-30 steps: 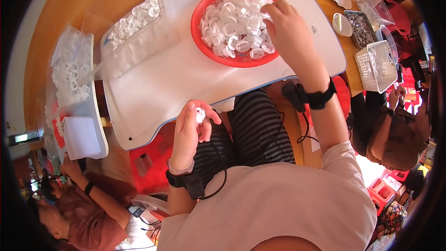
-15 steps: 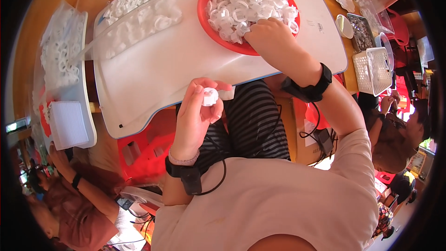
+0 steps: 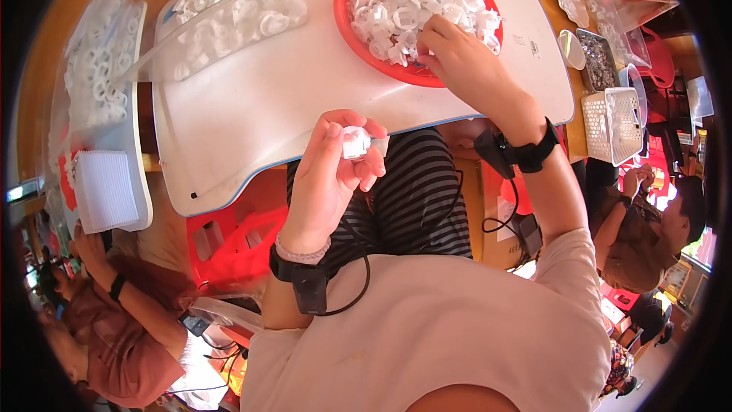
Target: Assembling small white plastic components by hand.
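My left hand (image 3: 329, 172) is closed around a small white plastic part (image 3: 354, 143), pinched between thumb and fingers above my lap, just off the table's near edge. Beyond it, a round red basin (image 3: 342, 1) is heaped with white ring-shaped plastic parts (image 3: 404, 6). Over the basin's near right side hangs my right hand (image 3: 463, 57), its fingers bent and drawn together. Whatever those fingertips may hold is too small or hidden to make out.
On the white table (image 3: 252, 122) a clear plastic bin (image 3: 229, 30) of similar white parts stands at the far left. A white perforated basket (image 3: 612, 126) and a tray of small metal pieces (image 3: 598, 61) lie to the right. Another person (image 3: 126, 328) sits at left.
My right hand has drawn back slightly from the heap, its fingers now more visible. The white part in my left hand shows a different side, and the whole view has shifted a little.
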Available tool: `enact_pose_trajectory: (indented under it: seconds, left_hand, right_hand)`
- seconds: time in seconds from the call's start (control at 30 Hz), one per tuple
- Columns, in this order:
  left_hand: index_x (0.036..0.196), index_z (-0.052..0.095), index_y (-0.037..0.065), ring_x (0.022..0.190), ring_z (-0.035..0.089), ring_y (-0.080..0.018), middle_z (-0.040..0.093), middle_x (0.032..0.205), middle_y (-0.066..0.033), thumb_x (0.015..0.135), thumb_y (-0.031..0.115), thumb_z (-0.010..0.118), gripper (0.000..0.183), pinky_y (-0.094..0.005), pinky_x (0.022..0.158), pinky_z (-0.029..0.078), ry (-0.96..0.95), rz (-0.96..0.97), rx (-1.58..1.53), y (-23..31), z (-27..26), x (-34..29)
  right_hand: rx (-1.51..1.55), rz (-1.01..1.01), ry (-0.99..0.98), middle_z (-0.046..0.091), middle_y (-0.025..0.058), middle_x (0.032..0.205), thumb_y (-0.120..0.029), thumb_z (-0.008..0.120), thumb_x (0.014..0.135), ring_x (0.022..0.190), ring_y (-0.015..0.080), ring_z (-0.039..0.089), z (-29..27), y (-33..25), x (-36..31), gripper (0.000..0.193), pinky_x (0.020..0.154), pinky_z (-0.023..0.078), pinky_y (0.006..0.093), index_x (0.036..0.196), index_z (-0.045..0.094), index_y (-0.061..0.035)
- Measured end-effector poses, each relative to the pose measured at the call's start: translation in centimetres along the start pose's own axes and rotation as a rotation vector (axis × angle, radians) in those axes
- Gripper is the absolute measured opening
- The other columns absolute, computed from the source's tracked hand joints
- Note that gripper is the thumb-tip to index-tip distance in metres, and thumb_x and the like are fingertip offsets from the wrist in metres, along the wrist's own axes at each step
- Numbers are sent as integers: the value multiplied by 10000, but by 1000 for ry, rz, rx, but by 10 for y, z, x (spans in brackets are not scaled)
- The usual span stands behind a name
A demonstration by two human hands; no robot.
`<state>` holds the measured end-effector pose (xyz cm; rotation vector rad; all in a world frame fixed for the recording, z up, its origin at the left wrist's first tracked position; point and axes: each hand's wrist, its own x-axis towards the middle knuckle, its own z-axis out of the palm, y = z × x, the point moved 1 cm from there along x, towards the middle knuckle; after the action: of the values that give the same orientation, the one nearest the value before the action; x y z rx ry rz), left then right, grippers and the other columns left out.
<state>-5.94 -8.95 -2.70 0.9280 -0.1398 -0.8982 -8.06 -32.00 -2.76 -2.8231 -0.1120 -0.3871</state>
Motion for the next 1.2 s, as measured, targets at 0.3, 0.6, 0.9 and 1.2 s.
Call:
enact_pose_trajectory:
  seconds: [0.3, 0.6, 0.9, 1.2]
  left_hand:
    - [1072, 465, 56, 698, 549, -150, 538, 993, -135, 984, 296, 352, 279, -220, 522, 414, -51, 2, 1, -7, 7, 4]
    - [1148, 446, 53, 925, 611, -222, 527, 1073, -133, 984, 289, 363, 300, -241, 682, 519, -52, 88, -47, -15, 16, 11]
    - [1210, 368, 21, 1082, 556, -278, 499, 1156, -147, 976, 294, 379, 359, -341, 902, 489, -53, 120, -130, -3, 33, 8]
    - [1201, 376, 27, 1040, 557, -197, 495, 1184, -144, 987, 222, 335, 292, -345, 913, 477, -122, 255, -52, -2, 46, -1]
  right_hand:
    - [234, 155, 71, 566, 115, 868, -80, 569, 842, 766, 301, 568, 1, 0, -13, 102, 667, 462, 357, 911, 531, -16]
    - [1114, 511, 117, 603, 62, 867, -22, 593, 842, 710, 107, 582, -6, -37, -38, 72, 619, 465, 232, 897, 561, 10]
    - [1552, 502, 367, 559, 79, 1029, 21, 591, 836, 911, 141, 596, -37, -91, -53, 104, 774, 504, 265, 934, 622, 38]
    - [941, 346, 533, 611, 74, 856, 88, 620, 754, 755, 168, 624, -37, -109, -51, 220, 702, 495, 250, 961, 618, 16]
